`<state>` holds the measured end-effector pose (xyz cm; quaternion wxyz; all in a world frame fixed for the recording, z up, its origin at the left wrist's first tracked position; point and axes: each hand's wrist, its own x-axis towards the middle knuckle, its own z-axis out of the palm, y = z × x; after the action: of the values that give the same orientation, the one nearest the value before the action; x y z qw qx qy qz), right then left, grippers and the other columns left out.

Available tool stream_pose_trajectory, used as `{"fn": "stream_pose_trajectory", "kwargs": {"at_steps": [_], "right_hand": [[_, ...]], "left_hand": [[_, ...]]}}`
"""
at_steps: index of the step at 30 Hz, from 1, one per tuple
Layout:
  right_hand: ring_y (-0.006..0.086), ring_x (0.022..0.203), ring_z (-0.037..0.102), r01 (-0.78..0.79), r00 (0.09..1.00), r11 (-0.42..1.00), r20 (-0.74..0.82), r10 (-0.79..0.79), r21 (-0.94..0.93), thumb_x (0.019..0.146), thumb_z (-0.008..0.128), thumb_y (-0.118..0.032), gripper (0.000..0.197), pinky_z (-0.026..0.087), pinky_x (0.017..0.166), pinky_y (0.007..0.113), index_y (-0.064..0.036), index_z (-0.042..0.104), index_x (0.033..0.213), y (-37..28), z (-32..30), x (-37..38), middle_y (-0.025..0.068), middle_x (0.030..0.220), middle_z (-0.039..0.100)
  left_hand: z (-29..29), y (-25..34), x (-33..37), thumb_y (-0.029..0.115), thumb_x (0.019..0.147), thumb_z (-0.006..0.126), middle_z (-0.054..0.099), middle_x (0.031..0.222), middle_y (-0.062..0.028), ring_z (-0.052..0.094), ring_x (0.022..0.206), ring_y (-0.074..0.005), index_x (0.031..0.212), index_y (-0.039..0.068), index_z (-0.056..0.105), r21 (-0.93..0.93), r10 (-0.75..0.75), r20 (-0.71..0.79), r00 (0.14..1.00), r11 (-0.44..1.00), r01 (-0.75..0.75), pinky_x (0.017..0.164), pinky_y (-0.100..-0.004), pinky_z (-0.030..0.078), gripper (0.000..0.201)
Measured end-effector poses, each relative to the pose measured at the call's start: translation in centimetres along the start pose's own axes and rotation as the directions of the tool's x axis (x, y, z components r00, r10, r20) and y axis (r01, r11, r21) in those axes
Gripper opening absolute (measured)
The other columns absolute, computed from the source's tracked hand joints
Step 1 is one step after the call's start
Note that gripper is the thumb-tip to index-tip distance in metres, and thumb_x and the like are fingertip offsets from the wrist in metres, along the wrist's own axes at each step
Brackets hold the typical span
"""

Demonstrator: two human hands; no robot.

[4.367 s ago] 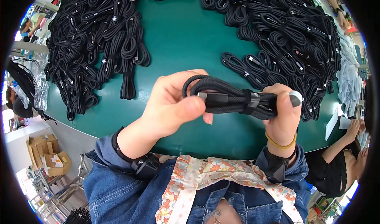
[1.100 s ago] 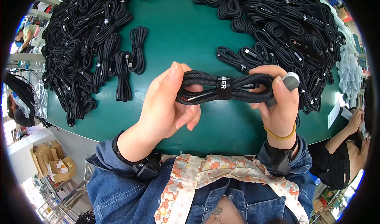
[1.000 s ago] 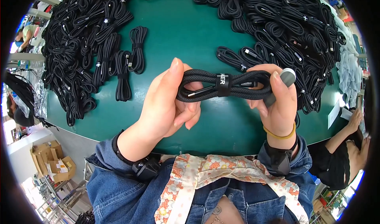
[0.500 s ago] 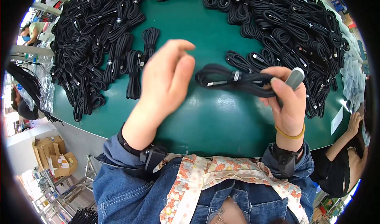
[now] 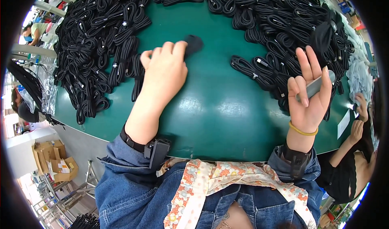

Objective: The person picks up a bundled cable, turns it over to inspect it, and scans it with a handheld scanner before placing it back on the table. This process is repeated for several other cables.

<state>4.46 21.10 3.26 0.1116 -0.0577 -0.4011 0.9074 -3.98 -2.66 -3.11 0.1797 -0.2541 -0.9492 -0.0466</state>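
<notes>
Curling the left hand (image 5: pixel 165 69) at a blurred black bundle (image 5: pixel 194 44) over the green table (image 5: pixel 219 87), too indistinctly to tell whether clamped, while bracing a grey tool (image 5: pixel 313 88) under the right hand's (image 5: pixel 308 109) bent fingers, sensibly leaving two straight ones free.

Blurred cable bundle (image 5: pixel 194 44), piles (image 5: pixel 97 38) cut off

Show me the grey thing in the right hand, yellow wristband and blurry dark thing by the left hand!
Grey thing (image 5: pixel 314 88): head view, visible middle.
Yellow wristband (image 5: pixel 303 132): head view, front of band.
Blurry dark thing (image 5: pixel 194 44): head view, visible middle.
</notes>
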Motion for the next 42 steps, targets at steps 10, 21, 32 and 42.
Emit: {"fn": "stream_pose_trajectory", "kwargs": {"at_steps": [10, 21, 32, 42], "right_hand": [[0.0002, 0.045, 0.033, 0.008, 0.995, 0.617, 0.068, 0.074, -0.787, 0.076, 0.051, -0.006, 0.027, 0.033, 0.045, 0.016, 0.0006, 0.051, 0.102, 2.7, 0.5, -1.1, 0.0031, 0.077, 0.055], [0.0021, 0.042, 0.035, -0.099, 0.982, 0.955, 0.128, 0.139, -0.279, 0.078, 0.049, -0.008, 0.027, 0.035, 0.045, 0.018, 0.0068, 0.049, 0.101, 2.2, 0.0, -1.3, 0.0070, 0.072, 0.055], [0.0022, 0.040, 0.033, -0.064, 0.979, 0.950, 0.167, 0.120, -0.306, 0.077, 0.050, -0.012, 0.032, 0.035, 0.043, 0.019, 0.0073, 0.046, 0.103, 2.7, -0.4, -1.1, 0.0087, 0.076, 0.056], [0.0047, 0.050, 0.043, -0.043, 0.977, 0.939, 0.182, 0.111, -0.342, 0.076, 0.053, -0.011, 0.029, 0.036, 0.048, 0.018, 0.0044, 0.049, 0.101, 2.5, 0.5, -1.3, 0.0064, 0.071, 0.055]], "left_hand": [[-2.9, 3.6, -0.3, -0.001, 0.057, 0.063, 0.054, 0.084, -0.0066, 0.052, 0.078, -0.0224, 0.100, 0.006, 0.047, -0.651, 0.296, -0.198, 0.935, 0.673, -0.351, 0.070, -0.0319, 0.037, 0.047], [-3.9, 4.3, -1.3, -0.004, 0.061, 0.065, 0.044, 0.102, -0.0107, 0.048, 0.090, -0.0149, 0.108, -0.001, 0.039, -0.991, -0.027, -0.033, 0.999, -0.126, -0.036, 0.078, -0.0259, 0.040, 0.054], [-4.3, 4.2, -1.4, -0.008, 0.065, 0.061, 0.047, 0.099, -0.0080, 0.047, 0.092, -0.0130, 0.111, -0.002, 0.037, -0.929, -0.026, 0.194, 0.981, -0.327, 0.175, 0.080, -0.0252, 0.039, 0.053], [-4.3, 4.0, -1.4, 0.005, 0.076, 0.054, 0.051, 0.076, -0.0028, 0.048, 0.067, -0.0085, 0.087, 0.001, 0.047, -0.873, -0.069, 0.373, 0.925, -0.365, 0.324, 0.063, -0.0198, 0.038, 0.014]]}}
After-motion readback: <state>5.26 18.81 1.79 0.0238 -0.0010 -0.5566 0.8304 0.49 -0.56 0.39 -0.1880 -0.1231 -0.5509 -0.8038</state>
